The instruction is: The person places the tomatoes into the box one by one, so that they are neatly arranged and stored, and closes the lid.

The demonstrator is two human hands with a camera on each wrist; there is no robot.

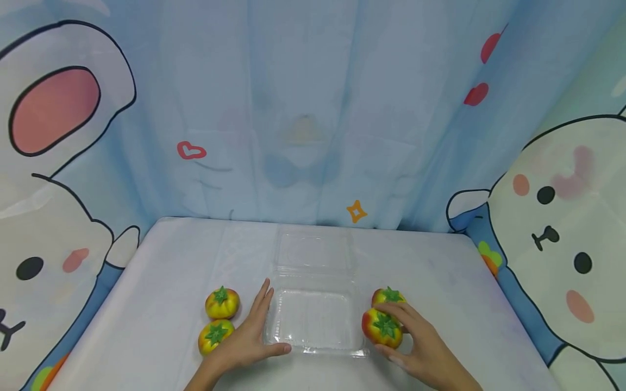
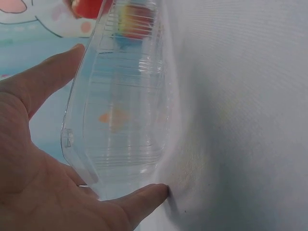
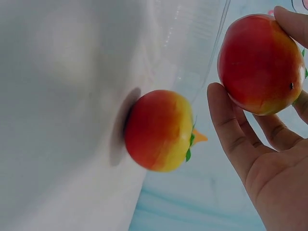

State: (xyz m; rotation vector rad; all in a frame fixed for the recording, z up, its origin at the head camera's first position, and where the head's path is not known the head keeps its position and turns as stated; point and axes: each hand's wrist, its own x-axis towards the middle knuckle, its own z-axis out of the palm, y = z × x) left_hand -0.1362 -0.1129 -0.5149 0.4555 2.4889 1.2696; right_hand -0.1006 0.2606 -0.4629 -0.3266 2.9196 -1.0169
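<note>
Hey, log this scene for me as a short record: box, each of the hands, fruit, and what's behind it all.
Box: see-through, open, lid folded back on the far side
Left hand: at the box's left side, no fruit in it
Right hand: grips one fruit, raised off the table
Right fruit: on the table, beyond the held one
Left fruits: two, on the table
Backdrop: blue, printed
</note>
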